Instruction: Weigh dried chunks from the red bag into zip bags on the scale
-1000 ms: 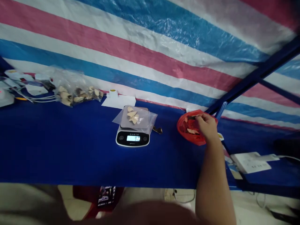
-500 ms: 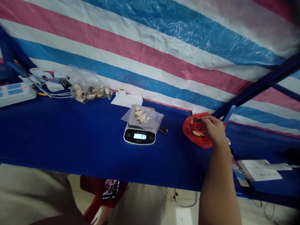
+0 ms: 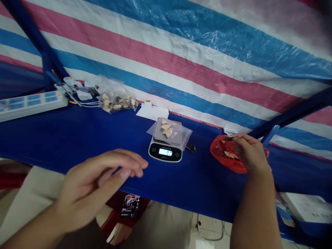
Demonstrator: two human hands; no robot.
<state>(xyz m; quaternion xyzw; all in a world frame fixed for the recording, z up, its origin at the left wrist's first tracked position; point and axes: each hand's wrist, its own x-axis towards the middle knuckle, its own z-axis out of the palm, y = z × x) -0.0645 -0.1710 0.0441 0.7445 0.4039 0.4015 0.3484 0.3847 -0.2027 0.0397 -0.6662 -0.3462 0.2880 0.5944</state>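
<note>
My right hand [image 3: 250, 152] is over a red plastic bag [image 3: 241, 168] and pinches a thin dark dried slice [image 3: 228, 138], which looks like mushroom. Pale slices [image 3: 231, 155] lie inside the bag. Hovering above the table's front edge, my left hand [image 3: 103, 176] has curved fingers with the thumb apart, and nothing is in it. Between the hands stands a digital kitchen scale [image 3: 165, 152], its display lit. A clear zip bag [image 3: 178, 133] with pale dried slices [image 3: 166, 129] rests on its plate. One dark piece [image 3: 191, 148] lies right of the scale.
Clear bags of dried slices [image 3: 118, 102] sit at the back left near cables and a power strip [image 3: 33, 102]. White paper [image 3: 153, 112] lies behind the scale. Another white power strip [image 3: 307, 205] is at the right. A phone [image 3: 130, 205] shows below the table edge.
My left hand has come into view from the lower left. The right hand still pinches a dark slice over the red bag. The view has shifted, so the table items appear farther right.
</note>
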